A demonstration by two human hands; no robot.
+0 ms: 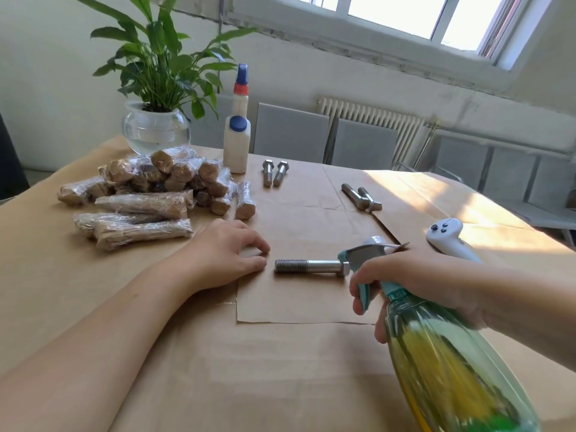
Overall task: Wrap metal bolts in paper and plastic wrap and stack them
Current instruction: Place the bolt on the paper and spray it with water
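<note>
Bolt (311,267) at centre: bare metal, smooth dull-grey shank w/ rough threaded end. Sheet (299,302) under it: matt brown paper, creased, same as the bench (174,378) cover. Spray bottle (448,369) lower right: glossy see-thru green plastic, teal plastic trigger. Bundles (146,188) upper left: brown paper under shiny, wrinkled plastic wrap. Bowl (156,129) behind: clear glossy glass. White bottle (236,148): matt plastic.

My one camera sits on my head, looking forward and down across the paper-covered table (187,369); my forearms enter from the near edge, close beneath the lens, while the window (405,17) on the far wall tops the frame
</note>
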